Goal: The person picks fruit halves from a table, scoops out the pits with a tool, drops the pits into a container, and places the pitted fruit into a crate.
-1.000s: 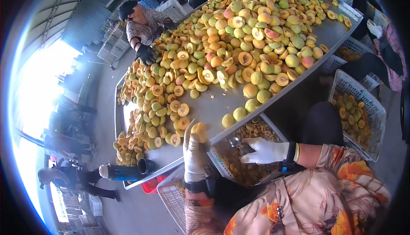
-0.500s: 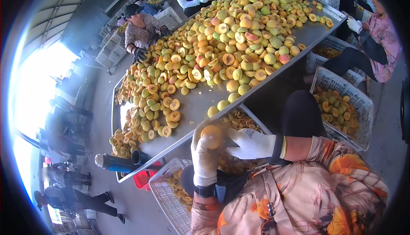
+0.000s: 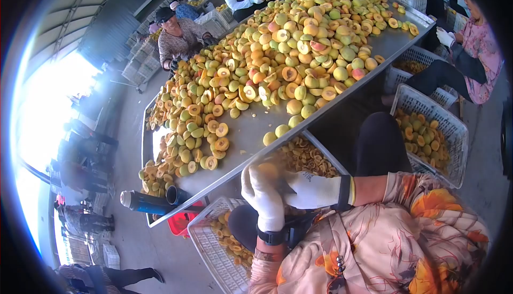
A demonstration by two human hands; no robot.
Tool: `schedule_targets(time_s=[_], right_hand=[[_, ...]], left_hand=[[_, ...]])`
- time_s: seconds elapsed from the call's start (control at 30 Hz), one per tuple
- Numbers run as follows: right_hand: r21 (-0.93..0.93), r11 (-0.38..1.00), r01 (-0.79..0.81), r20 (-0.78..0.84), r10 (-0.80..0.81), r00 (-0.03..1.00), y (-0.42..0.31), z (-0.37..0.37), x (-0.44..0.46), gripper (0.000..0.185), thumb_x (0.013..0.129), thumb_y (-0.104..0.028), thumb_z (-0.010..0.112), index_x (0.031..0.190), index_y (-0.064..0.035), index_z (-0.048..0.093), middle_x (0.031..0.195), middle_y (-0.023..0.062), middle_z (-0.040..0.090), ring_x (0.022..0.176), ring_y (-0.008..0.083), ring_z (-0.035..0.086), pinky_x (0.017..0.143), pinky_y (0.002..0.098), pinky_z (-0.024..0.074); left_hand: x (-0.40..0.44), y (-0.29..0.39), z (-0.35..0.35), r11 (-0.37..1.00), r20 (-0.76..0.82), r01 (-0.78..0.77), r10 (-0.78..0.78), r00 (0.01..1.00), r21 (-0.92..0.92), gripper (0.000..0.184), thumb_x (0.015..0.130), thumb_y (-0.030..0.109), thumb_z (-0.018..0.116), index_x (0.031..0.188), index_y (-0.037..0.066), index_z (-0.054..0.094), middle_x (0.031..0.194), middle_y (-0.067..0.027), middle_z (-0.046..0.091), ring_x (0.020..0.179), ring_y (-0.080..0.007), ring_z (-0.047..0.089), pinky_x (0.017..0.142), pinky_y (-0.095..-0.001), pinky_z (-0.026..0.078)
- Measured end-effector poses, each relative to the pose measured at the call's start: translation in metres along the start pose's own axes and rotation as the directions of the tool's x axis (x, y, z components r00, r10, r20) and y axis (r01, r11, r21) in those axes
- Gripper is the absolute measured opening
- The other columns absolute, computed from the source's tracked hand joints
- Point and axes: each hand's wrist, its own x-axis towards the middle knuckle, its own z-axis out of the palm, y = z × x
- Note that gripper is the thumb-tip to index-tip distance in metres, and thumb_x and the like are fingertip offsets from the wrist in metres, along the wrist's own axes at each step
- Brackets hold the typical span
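Observation:
My left hand (image 3: pixel 261 192), in a white glove with a dark watch at the wrist, is closed around a peach (image 3: pixel 267 171) whose orange surface is blurred. Pressed close against the fruit is my right hand (image 3: pixel 307 188), also white-gloved, its fingers curled and partly hidden. Whatever it grips cannot be made out. Both hands are over my lap, just off the near edge of the metal table (image 3: pixel 251 126). A large heap of halved peaches (image 3: pixel 288 53) covers much of that table.
Beneath the table edge, a crate holds thin peach pieces (image 3: pixel 307 155). White crates of peach halves stand to my left (image 3: pixel 203 230) and right (image 3: pixel 454 155). A blue flask (image 3: pixel 141 202) and dark cup (image 3: pixel 175 195) occupy the table corner. Co-workers (image 3: pixel 181 37) sit around the table.
The peach's cut face showed more plainly before; my fingers now cover more of it as the hands come closer together. The view has shifted slightly. A background walker has moved lower in view.

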Motion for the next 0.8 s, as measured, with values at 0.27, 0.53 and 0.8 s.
schedule_targets(time_s=[0.27,0.53,0.8], right_hand=[[0.403,0.857,-0.321,0.386,0.160,0.909,-0.019,-0.034,0.017,0.025,0.091,-0.019,0.062,0.107,0.0012,0.060,0.069,0.0096,0.065,0.054,0.0228,0.062,0.053,0.0365,0.0505],[0.613,0.357,-0.705,0.729,0.087,0.679,-0.018,-0.055,0.019,0.011,0.090,-0.015,0.060,0.086,-0.0079,0.054,0.055,-0.0028,0.041,0.039,0.0061,0.035,0.035,0.0237,0.0268],[0.592,0.047,-0.804,0.805,-0.076,0.588,0.005,-0.053,0.021,0.005,0.086,-0.008,0.057,0.086,-0.0077,0.053,0.055,-0.0044,0.035,0.037,0.0038,0.028,0.032,0.0222,0.0217]], left_hand=[[0.021,-0.004,-0.010,0.980,0.122,0.163,-0.149,0.981,-0.113,0.056,0.103,0.051,0.054,0.109,-0.004,0.065,0.088,-0.0164,0.071,0.077,-0.0234,0.069,0.071,-0.0342,0.057],[0.032,0.001,0.003,0.970,0.303,0.196,-0.145,0.942,-0.144,0.059,0.103,0.056,0.052,0.101,-0.002,0.066,0.084,-0.0151,0.069,0.072,-0.0228,0.065,0.069,-0.0335,0.053],[0.034,-0.001,0.001,0.989,0.345,0.141,-0.117,0.931,-0.046,0.058,0.103,0.055,0.051,0.099,-0.001,0.066,0.085,-0.0161,0.069,0.072,-0.0236,0.065,0.069,-0.0351,0.053]])
